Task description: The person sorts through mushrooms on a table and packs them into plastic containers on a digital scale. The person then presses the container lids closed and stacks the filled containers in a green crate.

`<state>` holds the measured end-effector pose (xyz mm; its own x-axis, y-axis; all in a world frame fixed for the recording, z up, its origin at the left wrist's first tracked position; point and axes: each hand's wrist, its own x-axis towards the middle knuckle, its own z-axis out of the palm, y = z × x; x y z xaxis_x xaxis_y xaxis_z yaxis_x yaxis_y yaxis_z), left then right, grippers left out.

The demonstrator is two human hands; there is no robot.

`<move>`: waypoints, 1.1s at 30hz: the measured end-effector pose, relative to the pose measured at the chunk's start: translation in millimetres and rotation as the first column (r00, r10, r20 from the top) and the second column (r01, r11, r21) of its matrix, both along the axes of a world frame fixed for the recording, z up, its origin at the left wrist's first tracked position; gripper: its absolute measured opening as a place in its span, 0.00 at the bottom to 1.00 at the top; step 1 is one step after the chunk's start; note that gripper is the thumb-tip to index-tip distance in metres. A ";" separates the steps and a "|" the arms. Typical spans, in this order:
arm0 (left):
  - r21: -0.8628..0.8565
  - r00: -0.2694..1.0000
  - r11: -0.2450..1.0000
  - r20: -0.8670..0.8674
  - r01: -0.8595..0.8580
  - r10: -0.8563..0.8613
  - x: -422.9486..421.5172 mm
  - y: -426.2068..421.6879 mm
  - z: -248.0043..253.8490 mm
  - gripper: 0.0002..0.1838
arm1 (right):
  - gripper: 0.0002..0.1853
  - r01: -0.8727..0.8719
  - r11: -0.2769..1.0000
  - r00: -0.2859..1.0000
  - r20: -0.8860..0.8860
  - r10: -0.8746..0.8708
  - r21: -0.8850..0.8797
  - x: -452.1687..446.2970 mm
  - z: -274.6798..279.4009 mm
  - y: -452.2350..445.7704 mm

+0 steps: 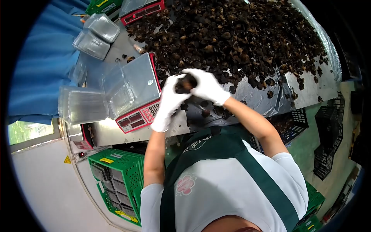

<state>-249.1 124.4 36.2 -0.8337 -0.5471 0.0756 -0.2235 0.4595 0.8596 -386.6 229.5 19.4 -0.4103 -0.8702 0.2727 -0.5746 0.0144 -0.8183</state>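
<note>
My two white-gloved hands are together above the front of the table, cupped around a clump of dark brown mushrooms (186,84). My left hand (172,96) curls round its left side, and my right hand (206,86) closes over it from the right. The glove tips are slightly blurred. Behind them spreads a large heap of dark mushrooms (228,42), black with tan patches. Just left of my left hand stands a red scale (135,120) with a grey platform, keypad and display. An open clear plastic box (119,89) rests partly on that platform.
Nested clear boxes (83,104) stand at the left, with more boxes (96,35) behind. Another red scale (143,13) is at the back. Loose mushrooms lie on dark sheeting (262,96). Below are a green crate (135,172) of black packs and black crates (326,135).
</note>
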 end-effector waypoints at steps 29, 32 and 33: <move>-0.557 0.775 0.826 0.482 -0.089 0.409 147.7 -173.1 56.9 0.50 | 0.33 0.486 0.813 0.814 -0.506 -0.286 0.321 -39.2 -50.1 -44.1; -0.645 0.811 0.755 0.377 -0.118 0.448 136.0 -155.6 68.7 0.41 | 0.33 0.429 0.775 0.839 -0.523 -0.152 0.464 -30.9 -85.8 -6.9; -0.662 0.876 0.735 0.256 -0.149 0.409 127.2 -146.7 68.5 0.35 | 0.30 0.369 0.812 0.826 -0.560 -0.063 0.452 -19.7 -88.9 5.4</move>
<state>-121.9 -22.2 104.7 -0.6835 -0.7014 0.2022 -0.6584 0.7119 0.2444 -406.3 234.9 -69.5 -0.5434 -0.8391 0.0258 -0.8183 0.5226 -0.2395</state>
